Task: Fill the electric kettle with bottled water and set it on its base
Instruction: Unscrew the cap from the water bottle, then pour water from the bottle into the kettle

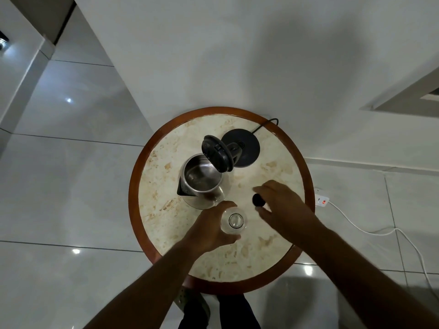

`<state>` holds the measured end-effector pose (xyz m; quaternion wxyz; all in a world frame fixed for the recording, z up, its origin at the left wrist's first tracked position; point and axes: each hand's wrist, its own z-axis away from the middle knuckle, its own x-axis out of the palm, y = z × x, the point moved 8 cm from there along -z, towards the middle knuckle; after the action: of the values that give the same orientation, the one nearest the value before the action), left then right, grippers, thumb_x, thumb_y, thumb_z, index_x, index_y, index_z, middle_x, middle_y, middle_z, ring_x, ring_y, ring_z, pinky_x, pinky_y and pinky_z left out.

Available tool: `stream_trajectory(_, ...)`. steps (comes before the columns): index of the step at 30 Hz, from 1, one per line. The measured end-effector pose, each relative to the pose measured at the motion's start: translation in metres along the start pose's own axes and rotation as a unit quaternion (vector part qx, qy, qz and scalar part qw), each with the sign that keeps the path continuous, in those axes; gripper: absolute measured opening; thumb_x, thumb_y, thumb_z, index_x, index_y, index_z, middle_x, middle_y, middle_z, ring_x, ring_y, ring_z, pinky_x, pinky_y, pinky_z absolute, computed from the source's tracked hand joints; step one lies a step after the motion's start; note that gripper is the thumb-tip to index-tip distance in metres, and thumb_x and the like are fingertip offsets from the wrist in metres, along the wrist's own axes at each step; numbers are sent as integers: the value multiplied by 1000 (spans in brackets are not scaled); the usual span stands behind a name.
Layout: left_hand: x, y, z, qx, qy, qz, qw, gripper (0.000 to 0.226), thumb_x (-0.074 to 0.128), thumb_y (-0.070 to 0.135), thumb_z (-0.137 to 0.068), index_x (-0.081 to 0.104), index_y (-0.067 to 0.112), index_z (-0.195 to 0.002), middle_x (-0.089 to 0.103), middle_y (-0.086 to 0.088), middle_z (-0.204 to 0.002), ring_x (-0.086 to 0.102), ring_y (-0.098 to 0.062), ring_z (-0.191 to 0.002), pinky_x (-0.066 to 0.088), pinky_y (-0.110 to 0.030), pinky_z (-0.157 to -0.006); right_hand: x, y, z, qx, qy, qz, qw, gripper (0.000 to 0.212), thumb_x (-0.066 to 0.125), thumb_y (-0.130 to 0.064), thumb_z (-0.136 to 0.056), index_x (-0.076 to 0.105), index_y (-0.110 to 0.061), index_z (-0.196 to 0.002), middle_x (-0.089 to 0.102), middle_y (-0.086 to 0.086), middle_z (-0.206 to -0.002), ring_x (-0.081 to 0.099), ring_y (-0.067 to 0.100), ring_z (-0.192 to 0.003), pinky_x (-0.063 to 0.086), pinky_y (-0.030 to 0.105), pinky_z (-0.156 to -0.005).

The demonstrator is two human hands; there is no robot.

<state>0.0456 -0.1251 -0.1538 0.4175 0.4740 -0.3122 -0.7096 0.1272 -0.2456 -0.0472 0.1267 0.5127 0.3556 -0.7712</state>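
While the steel kettle (202,180) stands lid-up beside its base (244,146), left hand (209,230) grips the uncapped bottle (234,220); right hand (282,205) pinches the black cap (258,200).

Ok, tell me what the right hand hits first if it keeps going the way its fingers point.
Probably nothing on the table: the right hand, holding the black cap, points left across bare tabletop toward the kettle. The kettle's side comes first, though depth is unclear.

On the tabletop (166,224) I see the kettle (202,184) left of its base (247,146), the bottle (234,220) nearest me, cap (258,200) to its right.
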Motion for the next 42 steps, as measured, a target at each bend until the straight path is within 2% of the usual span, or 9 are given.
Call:
stream_trajectory(10, -1, -7, 4, -22, 14, 0, 1000, 79, 92, 34, -60, 51, 32, -128, 61, 20, -111, 54, 18, -101, 42, -2, -82, 147, 82, -6, 110, -95, 13, 989, 17, 66, -17, -85, 65, -9, -100, 54, 13, -98, 59, 32, -87, 53, 41, -73)
stream_trajectory(16, 1, -6, 7, -45, 5, -1, 999, 84, 88, 47, -58, 47, 36, -131, 57, 27, -114, 54, 11, -104, 39, 0, -81, 141, 53, 16, 97, -54, -104, 988, 106, 84, -46, -64, 24, -21, -147, 42, 9, -143, 42, 26, -125, 42, 41, -100)
stream_trajectory(21, 1, -6, 22, -57, -7, 1, 998, 86, 72, 71, -66, 28, 55, -139, 47, 43, -128, 46, 13, -118, 35, 0, -86, 120, 3, 11, 58, 87, -395, 913, 63, 80, -21, -75, 40, -29, -124, 54, -42, -113, 51, -21, -103, 36, -3, -82)
stream_trajectory(27, -42, -64, 67, -109, 41, -14, 993, 91, 53, 85, -70, 26, 41, -145, 42, 16, -148, 43, -10, -134, 42, -29, -105, 115, -5, 9, 105, 113, -395, 906, 67, 81, -16, -69, 49, -64, -105, 59, -40, -103, 57, -13, -97, 41, 1, -76)
stream_trajectory(29, -69, -71, 69, -123, 93, -18, 988, 89, 52, 87, -69, 23, 46, -143, 38, 21, -149, 37, -3, -132, 37, -19, -103, 107, -14, 6, 92, 114, -367, 919, 66, 79, -17, -70, 47, -65, -103, 63, -35, -97, 57, -14, -96, 43, 2, -74)
stream_trajectory(32, -102, -63, 46, -136, 150, -23, 979, 109, 53, 89, -63, 18, 35, -150, 31, 8, -158, 36, -13, -138, 36, -34, -108, 97, -22, 5, 83, 107, -361, 923, 51, 79, -26, -70, 51, -59, -99, 65, -20, -89, 61, -9, -90, 46, 5, -69)
stream_trajectory(36, -127, -19, 9, -31, 185, -55, 981, 79, 73, 65, -71, 29, 51, -136, 51, 13, -140, 44, 8, -108, 30, 3, -85, 94, -22, 0, 137, 0, -370, 919, 44, 73, -52, -63, 60, -32, -100, 70, -10, -89, 65, -1, -81, 51, 18, -64)
stream_trajectory(39, -126, -7, -5, -22, 140, -32, 989, 78, 83, 48, -68, 33, 65, -125, 50, 43, -121, 49, 18, -108, 39, -4, -85, 87, -27, -1, 153, -54, -400, 902, 38, 68, -55, -61, 65, -27, -87, 72, -1, -79, 70, 7, -69, 56, 25, -59)
stream_trajectory(42, -124, -9, -7, -18, 141, -13, 990, 79, 84, 38, -69, 31, 69, -119, 46, 43, -115, 49, 19, -101, 37, 3, -84, 86, -33, 7, 159, -110, -440, 877, 33, 67, -52, -67, 70, -22, -79, 74, 6, -75, 72, 17, -65, 58, 28, -58)
